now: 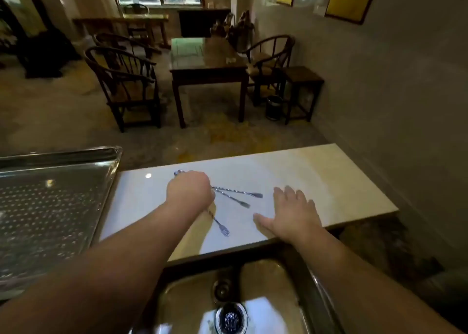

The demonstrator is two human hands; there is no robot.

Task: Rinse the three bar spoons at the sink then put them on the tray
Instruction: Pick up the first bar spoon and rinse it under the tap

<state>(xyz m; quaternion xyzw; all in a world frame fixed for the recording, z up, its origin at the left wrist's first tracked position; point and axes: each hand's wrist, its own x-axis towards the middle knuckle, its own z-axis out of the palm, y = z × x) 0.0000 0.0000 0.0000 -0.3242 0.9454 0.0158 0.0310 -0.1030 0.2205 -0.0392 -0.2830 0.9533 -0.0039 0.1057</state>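
On the pale, glossy stone countertop (316, 179) just past the sink, I see my left hand (189, 190) curled into a fist over the handles of the three thin, twisted-stem metal bar spoons (229, 199); the fingers are folded down around the stems, though I cannot tell whether all three are truly gripped. The spoons fan out from that fist toward three, four and five o'clock, their small forked ends lying on the stone, well apart from each other. A rounded end sticks out of the fist at about ten o'clock. My right hand (291, 213) lies flat and spread on the counter at three o'clock of the spoons, palm down, holding nothing, near their tips but not touching them. The rectangular perforated stainless steel tray (111, 166) sits at nine o'clock, beside the counter. The steel sink basin (273, 278), with its round drain (231, 318), is at six o'clock, below my forearms
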